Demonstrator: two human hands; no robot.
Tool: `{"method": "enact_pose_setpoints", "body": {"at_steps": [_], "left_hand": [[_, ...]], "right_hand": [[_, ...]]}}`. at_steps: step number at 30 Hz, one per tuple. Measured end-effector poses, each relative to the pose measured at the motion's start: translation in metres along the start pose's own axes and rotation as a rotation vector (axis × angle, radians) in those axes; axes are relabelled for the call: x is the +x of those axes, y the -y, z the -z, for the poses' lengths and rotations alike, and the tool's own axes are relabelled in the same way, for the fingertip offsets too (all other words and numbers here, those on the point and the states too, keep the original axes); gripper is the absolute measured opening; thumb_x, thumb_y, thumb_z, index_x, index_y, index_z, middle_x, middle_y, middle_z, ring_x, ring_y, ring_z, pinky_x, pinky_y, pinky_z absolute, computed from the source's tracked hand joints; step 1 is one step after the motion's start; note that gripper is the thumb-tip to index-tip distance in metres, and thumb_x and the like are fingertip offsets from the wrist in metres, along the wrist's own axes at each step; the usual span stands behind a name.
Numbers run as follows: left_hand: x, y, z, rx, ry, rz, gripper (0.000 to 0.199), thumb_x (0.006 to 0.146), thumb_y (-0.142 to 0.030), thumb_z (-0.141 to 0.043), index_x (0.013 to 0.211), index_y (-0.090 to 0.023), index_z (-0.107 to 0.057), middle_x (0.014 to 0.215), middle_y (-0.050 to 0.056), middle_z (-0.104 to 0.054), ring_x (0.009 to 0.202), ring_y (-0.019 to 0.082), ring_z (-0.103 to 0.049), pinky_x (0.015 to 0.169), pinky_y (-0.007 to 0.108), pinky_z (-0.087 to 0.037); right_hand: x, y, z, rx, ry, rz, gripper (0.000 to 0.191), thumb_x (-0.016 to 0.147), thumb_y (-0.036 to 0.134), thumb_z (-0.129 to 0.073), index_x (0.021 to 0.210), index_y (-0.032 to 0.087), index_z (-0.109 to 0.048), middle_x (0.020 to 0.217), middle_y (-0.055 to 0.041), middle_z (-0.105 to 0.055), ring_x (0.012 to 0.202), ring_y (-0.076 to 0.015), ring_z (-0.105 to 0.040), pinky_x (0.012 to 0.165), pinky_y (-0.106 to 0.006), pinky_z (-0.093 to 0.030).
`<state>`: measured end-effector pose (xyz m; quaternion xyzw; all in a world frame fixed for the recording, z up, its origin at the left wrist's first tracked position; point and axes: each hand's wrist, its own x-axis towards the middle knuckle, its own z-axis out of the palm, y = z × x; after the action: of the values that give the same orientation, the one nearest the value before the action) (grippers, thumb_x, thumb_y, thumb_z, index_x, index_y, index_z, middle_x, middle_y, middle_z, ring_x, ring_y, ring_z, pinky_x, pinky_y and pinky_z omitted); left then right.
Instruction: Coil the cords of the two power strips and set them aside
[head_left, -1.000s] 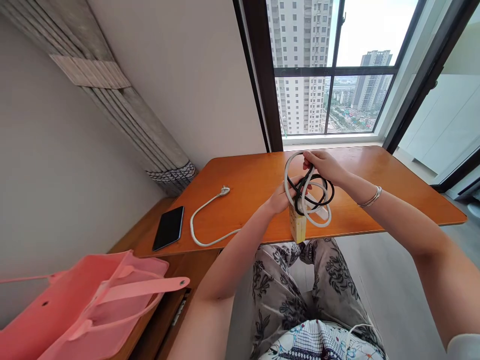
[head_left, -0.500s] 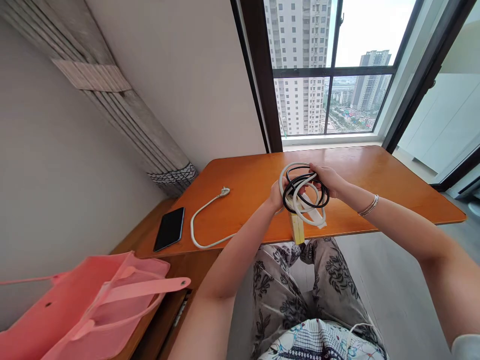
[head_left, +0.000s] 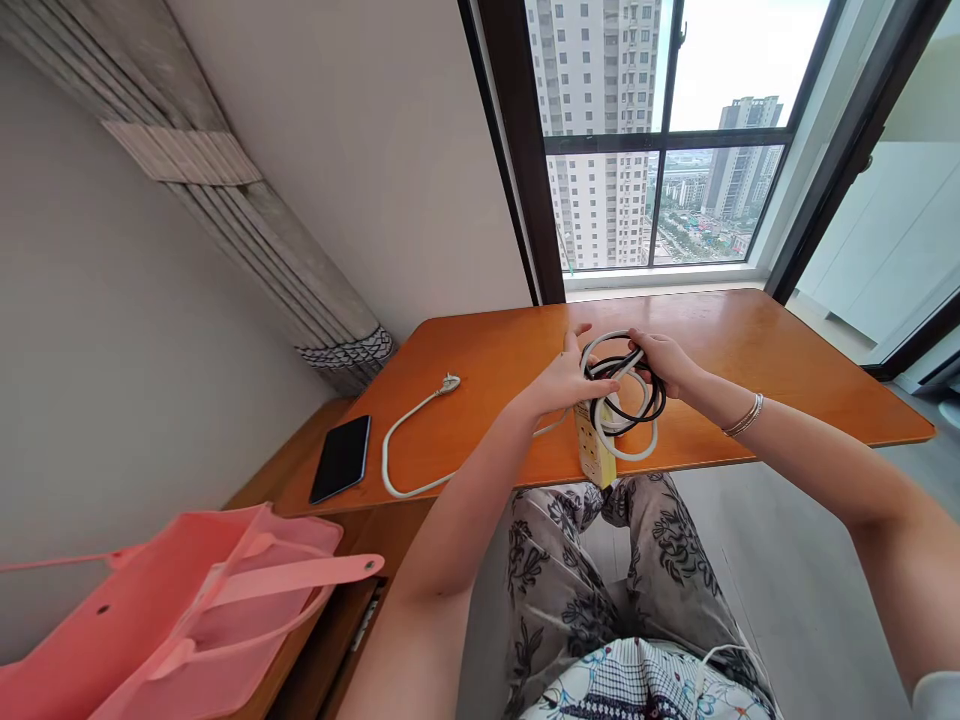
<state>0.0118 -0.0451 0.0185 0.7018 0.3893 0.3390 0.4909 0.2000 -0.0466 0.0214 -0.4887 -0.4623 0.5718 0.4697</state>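
My right hand (head_left: 664, 362) grips a loose bundle of black cable (head_left: 660, 398) and white cable (head_left: 636, 456) at its top right. On the bundle's left side is my left hand (head_left: 564, 382), its fingers spread and its thumb lying across the loops. Beneath the bundle, a pale yellow power strip (head_left: 595, 458) stands tilted at the table's front edge, its socket holes showing. A white power cord (head_left: 387, 455) runs in a curve over the table to a white plug (head_left: 450, 383). Part of this cord is hidden behind my left forearm.
The brown wooden table (head_left: 480, 350) reaches to the window. A dark-screened phone or tablet (head_left: 340, 460) lies at its left end. An open pink bag (head_left: 187, 610) sits at lower left on a wooden surface. A gathered curtain (head_left: 352, 345) hangs behind.
My left hand has loosened from the cables, its fingers now spread. The cable bundle has shifted slightly right with my right hand. The power strip has turned, so its socket face shows.
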Motion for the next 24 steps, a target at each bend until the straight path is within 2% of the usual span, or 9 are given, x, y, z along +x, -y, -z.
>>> {"method": "enact_pose_setpoints", "body": {"at_steps": [3, 6, 11, 14, 17, 21, 24], "left_hand": [[-0.006, -0.008, -0.004, 0.07, 0.066, -0.07, 0.092, 0.065, -0.027, -0.081, 0.146, -0.02, -0.036, 0.089, 0.001, -0.066, 0.078, 0.018, -0.066, 0.072, 0.03, -0.05], [-0.009, -0.011, -0.007, 0.138, 0.085, -0.118, 0.081, 0.067, -0.023, -0.076, 0.141, -0.02, -0.044, 0.095, 0.004, -0.068, 0.082, 0.019, -0.066, 0.073, 0.029, -0.05], [-0.012, -0.017, -0.015, 0.307, 0.007, -0.137, 0.092, 0.058, -0.019, -0.079, 0.144, -0.014, -0.046, 0.085, 0.005, -0.071, 0.076, 0.024, -0.065, 0.071, 0.033, -0.05], [-0.013, -0.026, -0.023, 0.536, -0.071, -0.077, 0.084, 0.062, -0.025, -0.075, 0.141, -0.011, -0.05, 0.099, 0.011, -0.073, 0.09, 0.029, -0.067, 0.08, 0.036, -0.052], [-0.013, -0.031, -0.027, 0.7, -0.113, -0.032, 0.067, 0.069, -0.031, -0.067, 0.132, -0.011, -0.059, 0.112, 0.013, -0.072, 0.101, 0.03, -0.067, 0.088, 0.037, -0.052], [-0.012, -0.029, -0.023, 0.678, -0.132, -0.04, 0.047, 0.075, -0.033, -0.059, 0.117, -0.014, -0.068, 0.108, 0.01, -0.075, 0.097, 0.027, -0.068, 0.088, 0.036, -0.051], [-0.009, -0.025, -0.018, 0.638, -0.139, -0.072, 0.043, 0.077, -0.033, -0.055, 0.113, -0.015, -0.071, 0.106, 0.008, -0.075, 0.095, 0.026, -0.067, 0.085, 0.034, -0.051]], "right_hand": [[-0.003, 0.002, 0.001, 0.032, -0.037, -0.098, 0.028, 0.102, 0.035, -0.046, 0.08, 0.019, -0.048, 0.044, 0.0079, -0.041, 0.031, -0.0047, -0.033, 0.032, -0.014, -0.026], [-0.006, 0.005, 0.002, 0.01, 0.038, -0.164, 0.021, 0.104, 0.026, -0.038, 0.088, 0.019, -0.05, 0.045, 0.0068, -0.046, 0.03, -0.0045, -0.033, 0.032, -0.013, -0.026], [-0.007, 0.009, 0.005, -0.079, 0.092, -0.176, 0.019, 0.102, 0.017, -0.04, 0.086, 0.019, -0.05, 0.047, 0.0065, -0.049, 0.029, -0.004, -0.033, 0.031, -0.012, -0.026], [-0.004, 0.008, 0.008, -0.138, 0.101, -0.194, 0.019, 0.101, 0.018, -0.044, 0.085, 0.017, -0.054, 0.046, 0.0054, -0.049, 0.03, -0.0042, -0.034, 0.031, -0.013, -0.027], [-0.001, 0.004, 0.013, -0.182, 0.103, -0.21, 0.032, 0.103, 0.032, -0.043, 0.082, 0.015, -0.06, 0.047, 0.003, -0.048, 0.034, -0.0053, -0.037, 0.033, -0.015, -0.03], [-0.004, -0.005, 0.02, -0.172, 0.178, -0.027, 0.047, 0.091, 0.059, -0.058, 0.08, 0.013, -0.064, 0.065, -0.0024, -0.059, 0.049, -0.0078, -0.048, 0.045, -0.019, -0.042], [-0.008, -0.016, 0.024, -0.265, 0.243, 0.199, 0.053, 0.073, 0.058, -0.078, 0.102, 0.016, -0.065, 0.089, -0.0041, -0.066, 0.073, -0.0131, -0.059, 0.07, -0.026, -0.053]]}}
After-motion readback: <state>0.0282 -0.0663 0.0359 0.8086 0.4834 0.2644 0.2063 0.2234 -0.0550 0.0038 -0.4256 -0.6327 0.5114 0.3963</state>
